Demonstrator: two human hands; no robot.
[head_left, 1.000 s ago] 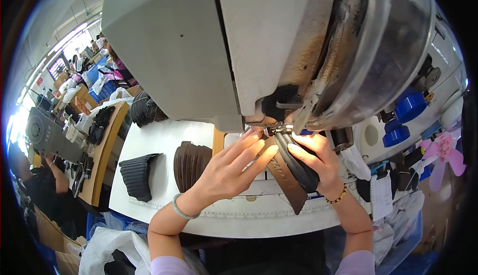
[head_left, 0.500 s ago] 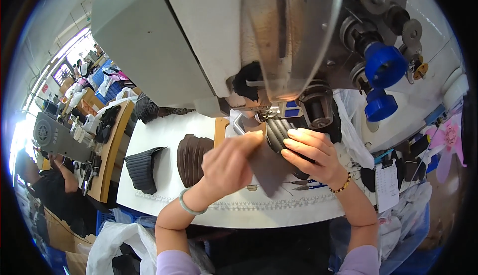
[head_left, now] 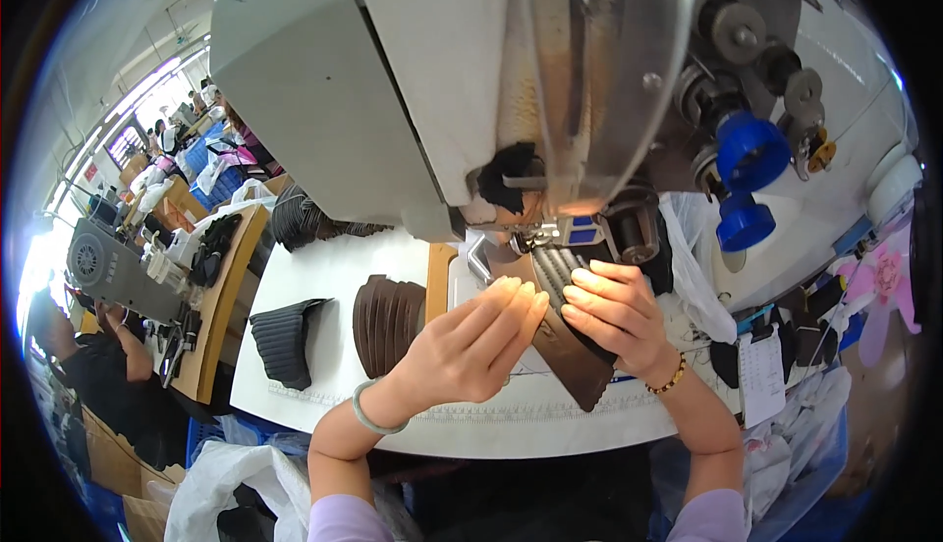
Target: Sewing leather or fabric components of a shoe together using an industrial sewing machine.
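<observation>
Everything is bright. A warm light glows under the sewing machine (head_left: 324, 100). White glare shines past the left edge of the table (head_left: 332, 370). Straight things bend near the black rim.

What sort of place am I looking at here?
Likely a sewing workshop: a large sewing machine looms over a brown piece, ribbed pieces lie stacked on the white table, and another person is at a grey machine to the left.

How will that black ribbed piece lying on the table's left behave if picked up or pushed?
The black ribbed piece is probably light, since it looks thin. It likely flexes but holds some shape, as its right side curves up from the white table. Lying broad and low, it seems unlikely to roll.
</observation>
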